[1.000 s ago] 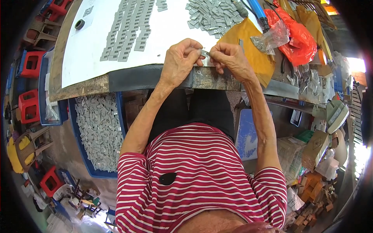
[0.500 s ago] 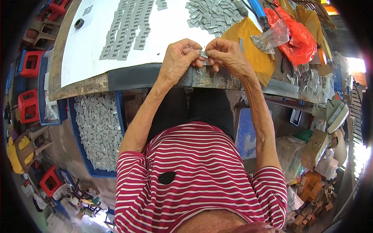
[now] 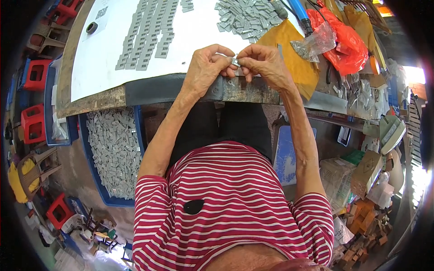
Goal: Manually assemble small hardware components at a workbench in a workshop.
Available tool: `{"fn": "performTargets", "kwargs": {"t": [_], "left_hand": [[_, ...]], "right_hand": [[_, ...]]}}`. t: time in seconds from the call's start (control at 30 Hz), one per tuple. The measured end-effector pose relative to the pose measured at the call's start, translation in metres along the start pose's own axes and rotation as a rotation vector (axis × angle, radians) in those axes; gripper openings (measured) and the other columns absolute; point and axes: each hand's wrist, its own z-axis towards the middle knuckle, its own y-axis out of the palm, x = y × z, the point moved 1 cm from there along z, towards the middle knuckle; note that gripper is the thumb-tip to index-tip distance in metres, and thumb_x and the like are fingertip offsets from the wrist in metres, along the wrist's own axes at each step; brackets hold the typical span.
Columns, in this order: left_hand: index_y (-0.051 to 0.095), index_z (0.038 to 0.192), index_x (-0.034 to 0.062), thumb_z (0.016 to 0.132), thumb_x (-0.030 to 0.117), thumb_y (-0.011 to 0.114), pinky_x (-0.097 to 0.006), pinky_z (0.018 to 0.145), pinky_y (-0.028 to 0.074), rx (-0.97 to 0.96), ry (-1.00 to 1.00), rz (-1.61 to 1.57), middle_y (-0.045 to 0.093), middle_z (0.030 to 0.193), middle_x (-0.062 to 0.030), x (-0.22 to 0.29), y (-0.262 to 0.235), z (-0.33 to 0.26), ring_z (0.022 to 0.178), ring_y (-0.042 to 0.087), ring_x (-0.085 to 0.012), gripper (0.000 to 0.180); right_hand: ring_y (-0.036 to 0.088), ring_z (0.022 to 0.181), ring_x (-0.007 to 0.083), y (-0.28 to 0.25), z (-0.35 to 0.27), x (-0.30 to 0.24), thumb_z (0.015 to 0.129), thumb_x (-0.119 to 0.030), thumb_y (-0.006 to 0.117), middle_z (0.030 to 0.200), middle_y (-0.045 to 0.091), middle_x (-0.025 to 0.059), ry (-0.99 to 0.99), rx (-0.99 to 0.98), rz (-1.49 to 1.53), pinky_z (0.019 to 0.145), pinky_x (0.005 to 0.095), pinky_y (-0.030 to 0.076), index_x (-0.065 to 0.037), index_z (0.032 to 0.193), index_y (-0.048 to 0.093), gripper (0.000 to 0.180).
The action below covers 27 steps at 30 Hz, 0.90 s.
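Observation:
Above the table's near edge, my left hand (image 3: 205,70) pinches a small grey rectangular plastic piece (image 3: 235,63) between thumb and fingertips. My right hand (image 3: 266,65) meets it from the other side, thumb and forefinger closed at the piece's right end. Whether a second tiny part sits in the right fingertips is too small to make out. Similar grey pieces lie in overlapping columns (image 3: 149,34) on the white sheet (image 3: 106,58), left of the hands. Beyond the hands is a loose heap of grey pieces (image 3: 248,19).
A blue bin (image 3: 106,196) full of grey pieces stands below the table at left. Right of the hands lie a brown envelope (image 3: 296,67), a red plastic bag (image 3: 350,49) and a blue-handled tool (image 3: 299,10). A black ring (image 3: 91,27) rests on the sheet's far left.
The grey piece has turned slightly in my fingertips, and the hands have shifted only a little. Things on the table stay as they were.

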Motion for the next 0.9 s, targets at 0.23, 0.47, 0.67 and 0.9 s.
{"fn": "performTargets", "kwargs": {"t": [0.23,0.47,0.67,0.9], "left_hand": [[0.054,0.099,-0.0038,0.083,0.008,0.054,-0.021,0.063,0.049,-0.019,-0.021,0.021,0.062,0.07,-0.0086,0.004,0.003,0.001,0.064,0.061,-0.0114,0.02],[0.057,0.097,-0.0021,0.081,0.006,0.057,-0.024,0.062,0.048,-0.048,0.136,0.512,0.062,0.073,-0.0083,0.017,0.003,-0.001,0.067,0.061,-0.0128,0.018],[0.059,0.092,0.0001,0.077,0.008,0.06,-0.031,0.062,0.048,0.006,0.427,0.848,0.063,0.076,-0.0141,0.016,-0.005,0.008,0.069,0.062,-0.0239,0.017],[0.06,0.092,-0.0008,0.077,0.011,0.062,-0.029,0.066,0.048,0.125,0.373,0.832,0.063,0.081,-0.0134,0.017,-0.025,0.017,0.073,0.062,-0.0212,0.019]], "right_hand": [[0.054,0.049,0.0094,0.001,0.001,-0.004,0.078,-0.003,0.056,0.063,0.057,0.0052,0.028,0.005,-0.029,0.046,0.0204,0.047,0.004,0.083,0.058,0.009],[0.053,0.047,0.0102,-0.001,0.005,-0.006,0.076,-0.002,0.057,0.061,0.056,0.0056,0.004,0.018,0.002,0.044,0.0208,0.046,0.004,0.081,0.058,0.007],[0.054,0.048,0.0107,-0.002,0.017,-0.004,0.076,-0.003,0.059,0.062,0.057,0.0063,0.031,0.017,0.046,0.044,0.0203,0.046,0.004,0.083,0.059,0.009],[0.055,0.054,0.0096,0.012,0.017,-0.009,0.084,-0.011,0.056,0.069,0.058,0.0056,0.011,0.187,0.079,0.052,0.0206,0.048,0.005,0.09,0.058,0.017]]}}
